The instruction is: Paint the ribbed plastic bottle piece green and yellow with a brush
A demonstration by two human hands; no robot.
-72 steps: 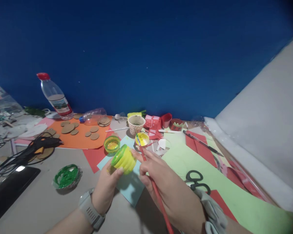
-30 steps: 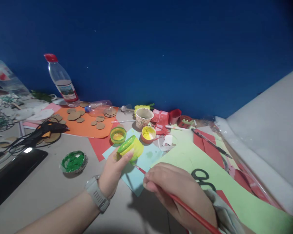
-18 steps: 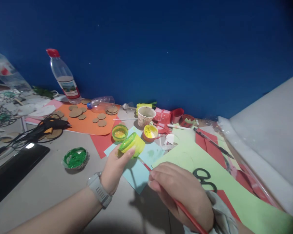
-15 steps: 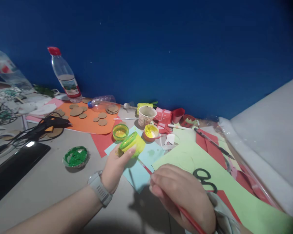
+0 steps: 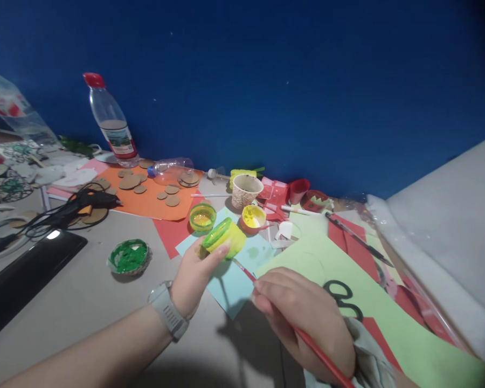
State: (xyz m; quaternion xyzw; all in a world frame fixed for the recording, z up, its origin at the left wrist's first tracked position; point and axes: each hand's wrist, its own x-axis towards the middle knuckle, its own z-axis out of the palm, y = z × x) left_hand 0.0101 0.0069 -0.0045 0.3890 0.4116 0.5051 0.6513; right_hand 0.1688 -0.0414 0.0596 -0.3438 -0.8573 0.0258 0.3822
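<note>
My left hand [image 5: 194, 272] has its grip clamped on the yellow-painted cup [image 5: 223, 238], tilted above the light blue paper [image 5: 230, 275] on the table [image 5: 84, 302]; my right hand [image 5: 303, 312] pinches the red paintbrush [image 5: 321, 358], its tip touching the cup's underside

A clear water bottle [image 5: 112, 125] with a red cap stands upright against the blue wall [image 5: 267, 81]. In front of it an orange sheet [image 5: 153, 196] carries scattered brown card discs [image 5: 130, 182], with a second bottle [image 5: 170, 168] lying on its side at the sheet's far edge. A dish of green paint [image 5: 129, 256] sits on the grey tabletop [image 5: 73, 302]. Black scissors [image 5: 343, 299] lie on pale green paper [image 5: 388, 323], and a patterned paper cup [image 5: 246, 191] stands near the wall.
</note>
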